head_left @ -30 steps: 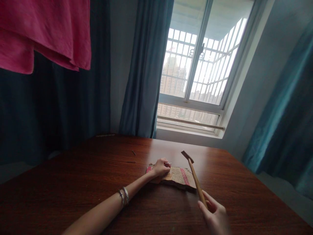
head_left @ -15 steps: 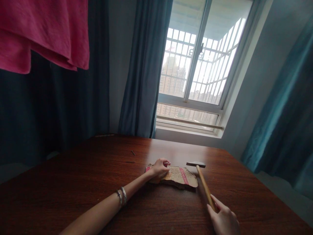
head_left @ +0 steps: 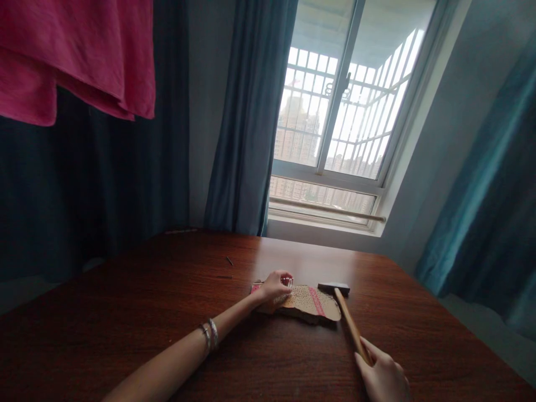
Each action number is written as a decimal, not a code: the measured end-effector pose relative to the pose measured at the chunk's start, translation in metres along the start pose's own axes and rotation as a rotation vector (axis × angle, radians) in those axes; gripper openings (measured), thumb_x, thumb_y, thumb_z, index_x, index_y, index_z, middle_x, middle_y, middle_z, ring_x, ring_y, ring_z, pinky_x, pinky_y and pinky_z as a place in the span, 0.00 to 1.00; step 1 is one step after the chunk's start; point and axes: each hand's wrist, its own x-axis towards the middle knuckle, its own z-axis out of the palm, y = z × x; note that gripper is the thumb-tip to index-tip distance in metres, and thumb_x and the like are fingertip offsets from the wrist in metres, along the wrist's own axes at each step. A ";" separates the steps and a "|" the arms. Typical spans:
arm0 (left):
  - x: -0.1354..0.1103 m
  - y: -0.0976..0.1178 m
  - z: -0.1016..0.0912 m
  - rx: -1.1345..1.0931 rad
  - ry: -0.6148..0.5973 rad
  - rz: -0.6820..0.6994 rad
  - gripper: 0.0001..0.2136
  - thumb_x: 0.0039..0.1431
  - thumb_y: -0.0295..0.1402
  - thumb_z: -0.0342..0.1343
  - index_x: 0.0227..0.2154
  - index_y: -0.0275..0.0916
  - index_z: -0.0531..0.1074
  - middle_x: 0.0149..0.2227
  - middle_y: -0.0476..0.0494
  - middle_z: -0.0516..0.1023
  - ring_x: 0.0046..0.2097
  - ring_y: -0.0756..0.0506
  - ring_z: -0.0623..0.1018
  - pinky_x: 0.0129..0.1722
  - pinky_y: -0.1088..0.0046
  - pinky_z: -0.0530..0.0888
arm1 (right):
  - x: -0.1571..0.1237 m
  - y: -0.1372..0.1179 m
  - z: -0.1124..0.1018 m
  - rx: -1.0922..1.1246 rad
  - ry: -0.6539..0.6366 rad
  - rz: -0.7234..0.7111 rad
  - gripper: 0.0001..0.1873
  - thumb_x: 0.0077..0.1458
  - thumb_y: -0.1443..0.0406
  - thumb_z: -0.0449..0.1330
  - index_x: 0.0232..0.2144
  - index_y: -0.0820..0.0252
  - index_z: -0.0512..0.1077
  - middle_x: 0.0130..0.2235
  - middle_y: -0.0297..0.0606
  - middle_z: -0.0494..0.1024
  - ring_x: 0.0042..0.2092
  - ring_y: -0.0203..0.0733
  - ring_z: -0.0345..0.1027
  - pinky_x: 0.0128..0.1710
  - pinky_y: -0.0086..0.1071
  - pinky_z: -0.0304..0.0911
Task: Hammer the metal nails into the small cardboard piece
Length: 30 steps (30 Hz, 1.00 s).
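My left hand [head_left: 276,285] rests over the left part of a piece of cardboard [head_left: 310,304], its fingers curled and pinched together at the tips. What the fingertips hold is too small to make out. The cardboard is tan with pink bands, many small dark marks and a ragged edge, and it lies flat on the table. My right hand [head_left: 384,373] is closed round the lower end of the wooden handle of a hammer [head_left: 349,324]. The dark hammer head is just off the cardboard's upper right corner, apart from my left hand.
Two thin dark nail-like pieces [head_left: 230,261] lie on the brown wooden table [head_left: 201,312], left of the cardboard. Behind it are a barred window [head_left: 335,111] and blue curtains [head_left: 247,111]. A pink cloth [head_left: 96,56] hangs at the upper left.
The hammer head has dropped slightly and shifted a little left, with my right hand still on the handle. My left hand keeps its place on the cardboard. The view has shifted slightly.
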 end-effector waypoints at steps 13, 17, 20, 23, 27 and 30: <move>0.011 0.009 -0.033 -0.244 -0.159 -0.037 0.24 0.38 0.27 0.55 0.44 0.33 0.69 0.37 0.40 0.74 0.38 0.47 0.73 0.34 0.75 0.69 | -0.002 0.007 0.001 -0.129 0.104 -0.064 0.21 0.49 0.57 0.49 0.45 0.48 0.70 0.34 0.45 0.77 0.35 0.50 0.72 0.30 0.37 0.64; 0.021 0.007 -0.083 -0.132 -0.111 -0.139 0.18 0.42 0.31 0.52 0.39 0.33 0.72 0.33 0.42 0.75 0.33 0.47 0.74 0.28 0.76 0.69 | 0.008 0.030 0.017 -0.103 0.133 -0.138 0.22 0.50 0.59 0.49 0.46 0.53 0.70 0.31 0.44 0.77 0.37 0.48 0.70 0.33 0.35 0.65; 0.020 -0.006 -0.125 0.148 0.004 -0.243 0.13 0.44 0.32 0.50 0.29 0.31 0.75 0.26 0.42 0.75 0.29 0.46 0.74 0.25 0.75 0.67 | 0.011 0.036 0.023 -0.106 0.149 -0.171 0.22 0.50 0.60 0.49 0.46 0.57 0.70 0.32 0.44 0.78 0.39 0.49 0.69 0.36 0.35 0.65; 0.012 -0.025 -0.158 0.452 0.127 -0.412 0.09 0.41 0.32 0.53 0.24 0.32 0.75 0.26 0.39 0.76 0.33 0.42 0.75 0.30 0.73 0.68 | 0.010 0.032 0.023 -0.105 0.167 -0.185 0.21 0.49 0.62 0.50 0.45 0.56 0.71 0.34 0.43 0.78 0.38 0.49 0.70 0.36 0.36 0.66; 0.001 -0.049 -0.175 0.694 0.277 -0.634 0.12 0.39 0.34 0.57 0.29 0.34 0.74 0.34 0.34 0.76 0.40 0.37 0.74 0.34 0.68 0.69 | 0.010 0.028 0.021 -0.177 0.175 -0.203 0.21 0.48 0.63 0.49 0.43 0.58 0.72 0.36 0.44 0.78 0.38 0.50 0.70 0.38 0.37 0.64; -0.003 -0.063 -0.173 0.712 0.287 -0.693 0.16 0.40 0.38 0.58 0.33 0.35 0.73 0.39 0.32 0.75 0.43 0.35 0.73 0.37 0.65 0.69 | 0.013 0.029 0.023 -0.253 0.217 -0.266 0.20 0.49 0.63 0.49 0.42 0.60 0.73 0.43 0.45 0.75 0.41 0.50 0.69 0.42 0.38 0.61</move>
